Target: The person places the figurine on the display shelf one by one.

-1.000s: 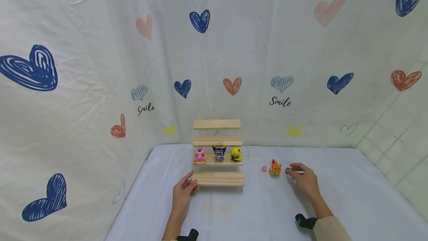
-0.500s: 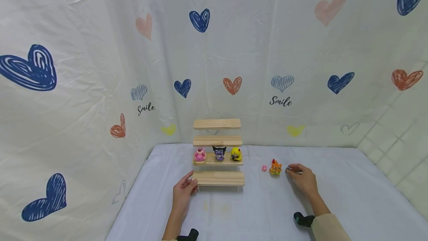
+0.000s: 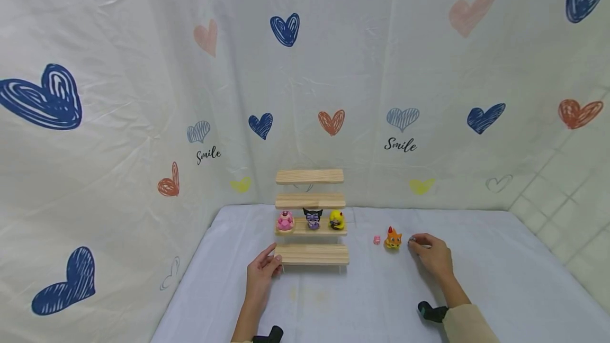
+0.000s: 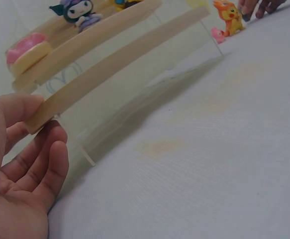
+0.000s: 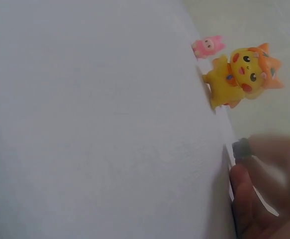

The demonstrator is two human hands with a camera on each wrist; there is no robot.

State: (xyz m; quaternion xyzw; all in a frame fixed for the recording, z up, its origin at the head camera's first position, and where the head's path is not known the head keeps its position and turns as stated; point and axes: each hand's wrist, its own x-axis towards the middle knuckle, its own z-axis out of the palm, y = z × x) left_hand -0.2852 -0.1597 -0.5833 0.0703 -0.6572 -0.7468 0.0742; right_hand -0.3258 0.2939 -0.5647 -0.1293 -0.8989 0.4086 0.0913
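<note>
My left hand grips the left end of the lowest board of a tiered wooden display shelf, seen close in the left wrist view with fingers above and below the board. On the table to the right, my right hand pinches a tiny dark figurine, mostly covered by the fingertips. Just left of it stands an orange-and-yellow figurine, upright and apart from the hand. Beyond that is a tiny pink figurine.
One shelf tier holds a pink figurine, a purple-and-black figurine and a yellow figurine. A white cloth covers the table. Behind it hangs a heart-printed curtain.
The right hand shifts very slightly, and the tiny dark figurine is now more covered by its fingertips. My left hand and the shelf stay in place.
</note>
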